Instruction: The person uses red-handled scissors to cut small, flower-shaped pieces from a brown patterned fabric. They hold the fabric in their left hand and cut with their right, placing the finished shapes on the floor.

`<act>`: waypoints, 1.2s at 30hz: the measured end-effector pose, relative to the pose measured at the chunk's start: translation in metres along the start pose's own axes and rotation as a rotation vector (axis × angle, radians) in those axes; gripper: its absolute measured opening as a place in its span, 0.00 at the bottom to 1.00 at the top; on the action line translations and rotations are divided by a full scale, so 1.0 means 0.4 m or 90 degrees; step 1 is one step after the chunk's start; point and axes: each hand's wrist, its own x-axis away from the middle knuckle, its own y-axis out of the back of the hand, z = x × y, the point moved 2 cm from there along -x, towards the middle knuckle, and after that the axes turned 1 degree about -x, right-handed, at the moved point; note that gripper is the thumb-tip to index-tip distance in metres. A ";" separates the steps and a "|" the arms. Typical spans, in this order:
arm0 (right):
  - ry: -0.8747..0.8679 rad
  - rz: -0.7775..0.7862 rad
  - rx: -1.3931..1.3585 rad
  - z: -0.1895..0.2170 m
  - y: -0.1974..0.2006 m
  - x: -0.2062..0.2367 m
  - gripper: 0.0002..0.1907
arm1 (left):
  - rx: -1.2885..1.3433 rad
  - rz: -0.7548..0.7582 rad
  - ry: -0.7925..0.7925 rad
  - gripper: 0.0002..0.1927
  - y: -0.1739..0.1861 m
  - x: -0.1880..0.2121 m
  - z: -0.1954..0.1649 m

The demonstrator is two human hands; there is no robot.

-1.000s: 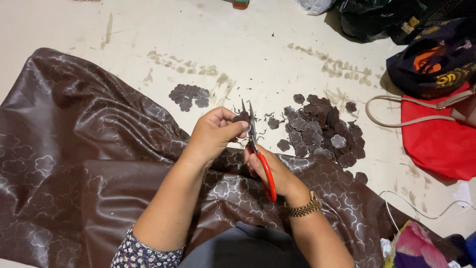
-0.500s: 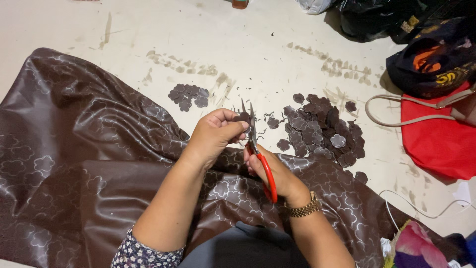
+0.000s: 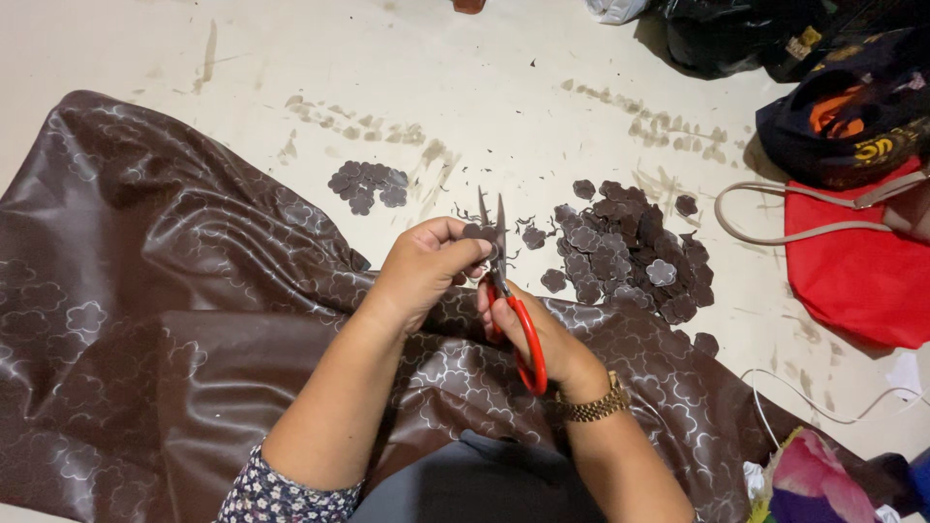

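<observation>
My left hand [image 3: 426,266] pinches a small dark brown fabric piece [image 3: 475,232] at its fingertips. My right hand [image 3: 528,334] grips red-handled scissors [image 3: 511,300], whose blades point away from me and meet that piece. Both hands hover over a large glossy brown patterned fabric [image 3: 174,291] spread across my lap and the floor. A big pile of cut brown flower shapes [image 3: 630,252] lies just right of the scissors. A smaller pile of cut shapes [image 3: 366,184] sits farther away to the left.
The pale floor [image 3: 291,68] is stained with streaks. A red bag [image 3: 857,271] with beige straps lies at the right, dark bags [image 3: 833,116] behind it. Colourful cloth [image 3: 814,475] and a thin white cord [image 3: 804,402] lie at the bottom right.
The hands and scissors have barely shifted; the left fingers keep turning the small piece against the blades.
</observation>
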 end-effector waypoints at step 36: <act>0.006 -0.034 0.092 0.051 -0.013 0.000 0.24 | -0.009 -0.057 -0.037 0.07 0.000 0.000 -0.013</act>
